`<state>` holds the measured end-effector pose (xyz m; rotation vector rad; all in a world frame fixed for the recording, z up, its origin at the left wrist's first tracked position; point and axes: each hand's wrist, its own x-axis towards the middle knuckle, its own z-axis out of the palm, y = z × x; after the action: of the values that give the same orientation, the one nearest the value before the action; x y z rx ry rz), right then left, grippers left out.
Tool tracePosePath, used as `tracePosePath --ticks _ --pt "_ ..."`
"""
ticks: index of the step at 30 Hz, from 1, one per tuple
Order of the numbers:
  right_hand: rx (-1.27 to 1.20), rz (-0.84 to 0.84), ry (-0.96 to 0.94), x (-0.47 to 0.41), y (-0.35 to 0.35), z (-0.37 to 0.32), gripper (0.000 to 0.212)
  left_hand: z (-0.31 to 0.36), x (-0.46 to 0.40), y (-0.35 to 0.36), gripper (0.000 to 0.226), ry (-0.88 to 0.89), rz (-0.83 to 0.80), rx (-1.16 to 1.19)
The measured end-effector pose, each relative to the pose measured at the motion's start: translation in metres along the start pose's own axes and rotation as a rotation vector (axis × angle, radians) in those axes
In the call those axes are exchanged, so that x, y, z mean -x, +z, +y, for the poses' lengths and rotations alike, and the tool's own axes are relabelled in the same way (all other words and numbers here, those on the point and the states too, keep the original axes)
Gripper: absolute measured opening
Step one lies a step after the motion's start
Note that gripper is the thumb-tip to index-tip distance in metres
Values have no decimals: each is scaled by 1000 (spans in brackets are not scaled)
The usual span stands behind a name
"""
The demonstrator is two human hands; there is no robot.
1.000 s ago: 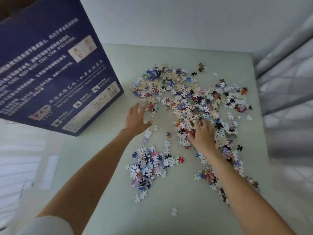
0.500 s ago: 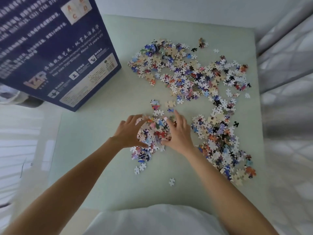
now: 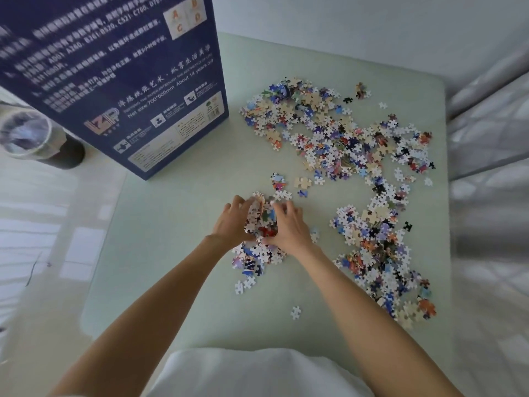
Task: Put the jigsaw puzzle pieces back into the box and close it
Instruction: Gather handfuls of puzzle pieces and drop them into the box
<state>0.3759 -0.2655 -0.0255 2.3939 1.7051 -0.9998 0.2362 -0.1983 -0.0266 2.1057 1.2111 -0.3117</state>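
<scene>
At frame centre, left hand (image 3: 233, 224) and right hand (image 3: 289, 227) cup a heap of puzzle pieces (image 3: 262, 217) between curled fingers, likely gathering them for the box (image 3: 114, 75) at upper left.

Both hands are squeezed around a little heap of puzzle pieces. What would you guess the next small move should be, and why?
Probably lift the cupped heap of pieces and carry it to the blue box at the far left. The left hand and right hand already press it from both sides, so it looks gathered enough to lift. Many loose pieces remain scattered on the table, so more scoops would follow.
</scene>
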Motion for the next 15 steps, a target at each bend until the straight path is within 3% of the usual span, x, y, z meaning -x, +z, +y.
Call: tracePosePath --ticks 7,13,15 --pt "22 23 -46 -4 -1 -5 69 2 -4 -5 80 47 -10 -36" --pt "121 20 -58 0 -4 -10 90 2 -7 -6 74 75 10 -74" --pt "157 41 -62 1 -4 -12 87 0 -7 -5 71 89 23 -92"
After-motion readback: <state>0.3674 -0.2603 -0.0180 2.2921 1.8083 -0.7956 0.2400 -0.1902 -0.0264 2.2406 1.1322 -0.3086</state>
